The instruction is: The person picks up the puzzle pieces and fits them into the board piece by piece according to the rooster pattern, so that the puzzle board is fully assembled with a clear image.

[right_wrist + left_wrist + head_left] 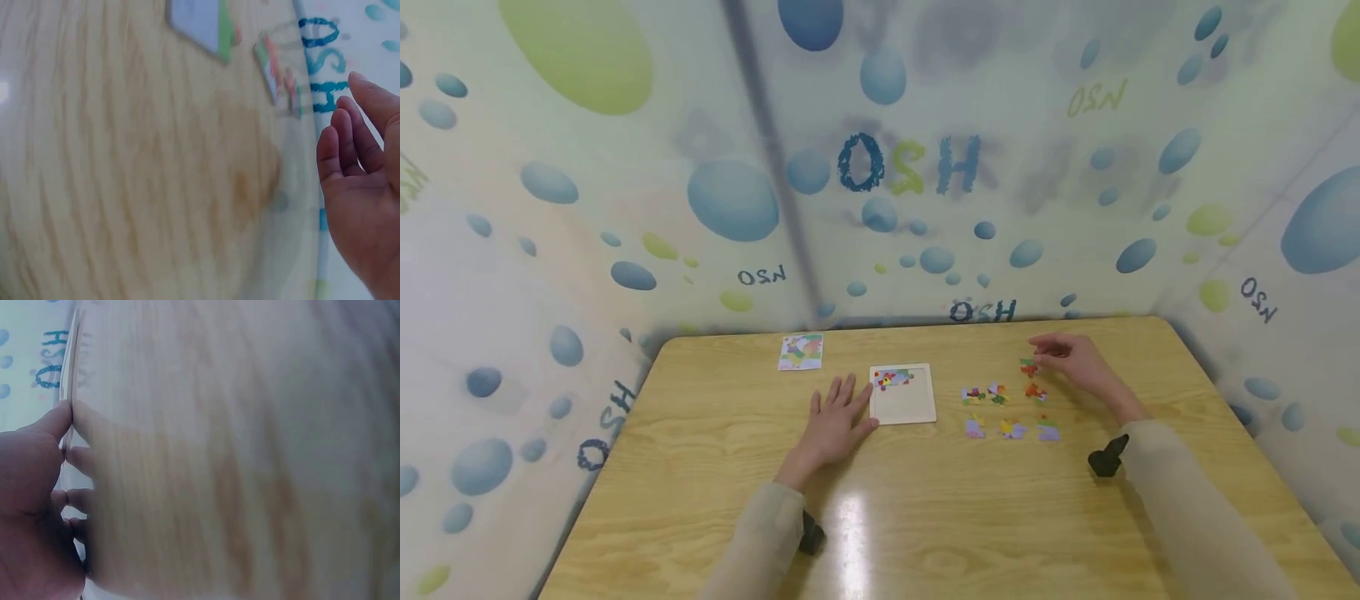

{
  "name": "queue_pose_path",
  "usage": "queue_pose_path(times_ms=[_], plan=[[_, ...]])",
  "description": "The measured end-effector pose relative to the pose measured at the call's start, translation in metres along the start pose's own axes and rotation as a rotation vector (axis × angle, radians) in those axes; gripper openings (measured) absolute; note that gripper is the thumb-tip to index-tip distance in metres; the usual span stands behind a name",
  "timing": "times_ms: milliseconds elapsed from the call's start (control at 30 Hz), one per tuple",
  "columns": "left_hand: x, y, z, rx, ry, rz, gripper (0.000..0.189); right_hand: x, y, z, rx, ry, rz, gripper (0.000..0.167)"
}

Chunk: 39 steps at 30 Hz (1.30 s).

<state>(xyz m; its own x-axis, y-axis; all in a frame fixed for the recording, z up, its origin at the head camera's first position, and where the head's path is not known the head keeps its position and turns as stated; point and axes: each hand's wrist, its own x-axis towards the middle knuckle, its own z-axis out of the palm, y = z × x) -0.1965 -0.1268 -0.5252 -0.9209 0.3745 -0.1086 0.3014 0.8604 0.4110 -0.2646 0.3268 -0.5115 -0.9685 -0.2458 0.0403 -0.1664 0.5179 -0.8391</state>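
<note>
1. Pale sleeves (1202, 508) reached in closest to the camera above a wooden table (962, 517).
2. The left hand (831, 429) rested with fingers spread, a puzzle board (904, 407) just beside its index finger and thumb, joined pieces (893, 378) inside.
3. The right hand (1067, 358) hovered, fingers loosely curved, thumb apart; a red-and-green piece (1027, 364) lay just below its fingertips, loose pieces (1049, 433) nearby.
4. A picture card (801, 352) lay beyond the left fingers.

One tray (906, 408), one card (801, 352), seven loose pieces (1049, 433)
</note>
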Motion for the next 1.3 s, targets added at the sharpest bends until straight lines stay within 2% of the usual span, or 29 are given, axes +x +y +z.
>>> queue_pose_path(times_ms=[267,467,700,833,1100,1167,1300], plan=[[-0.002,0.002,-0.005,-0.017,-0.014,0.004,0.065,-0.007,0.006,-0.001,-0.085,-0.035,0.070,0.043],[-0.002,0.002,-0.005,-0.020,-0.009,-0.007,0.065,-0.006,0.008,0.003,-0.031,-0.068,0.106,0.049],[-0.003,0.000,-0.005,-0.016,-0.004,0.001,0.065,-0.002,0.012,0.005,-0.147,-0.070,0.017,0.047],[-0.003,0.000,-0.003,-0.025,0.007,0.008,0.065,-0.001,0.011,0.006,-0.161,-0.061,-0.006,0.044],[-0.003,-0.001,0.005,-0.029,0.000,0.025,0.067,-0.003,0.010,0.009,-0.171,-0.079,0.011,0.040],[-0.002,-0.001,0.005,-0.029,0.019,0.030,0.067,-0.002,0.009,0.009,-0.173,-0.076,0.013,0.040],[-0.002,-0.002,0.002,-0.016,0.010,0.019,0.067,0.001,0.009,0.011,-0.132,-0.080,0.054,0.041]])
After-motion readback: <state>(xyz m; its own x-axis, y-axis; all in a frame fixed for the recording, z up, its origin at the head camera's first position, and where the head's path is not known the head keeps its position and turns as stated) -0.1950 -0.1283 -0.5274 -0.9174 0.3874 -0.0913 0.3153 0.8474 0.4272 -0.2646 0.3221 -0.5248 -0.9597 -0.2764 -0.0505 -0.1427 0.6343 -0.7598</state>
